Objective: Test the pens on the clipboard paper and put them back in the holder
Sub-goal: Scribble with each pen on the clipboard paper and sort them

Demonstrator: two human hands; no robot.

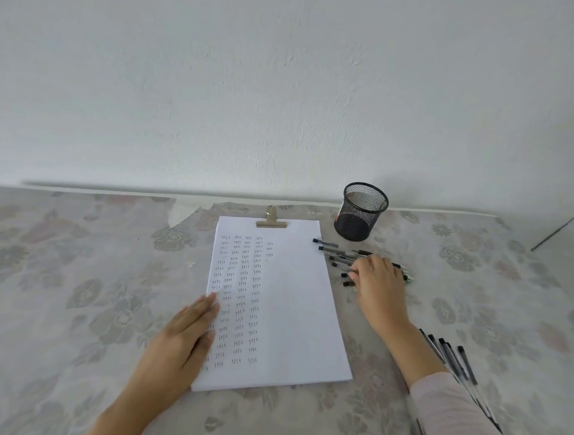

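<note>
The clipboard paper (295, 303) lies in the middle of the table under a brass clip (271, 220), with columns of small pen marks on its left half. My left hand (181, 337) rests flat on the paper's left edge. A black mesh holder (360, 212) stands beyond the paper's top right corner and looks empty. A pile of pens (335, 254) lies just right of the paper. My right hand (376, 283) lies over that pile, fingers curled down among the pens; whether it grips one I cannot tell.
A second group of several black-capped pens (450, 359) lies at the lower right, partly under my right sleeve. The table wears a floral cloth (79, 274) and ends at a white wall. A thin dark rod (561, 227) leans at the far right.
</note>
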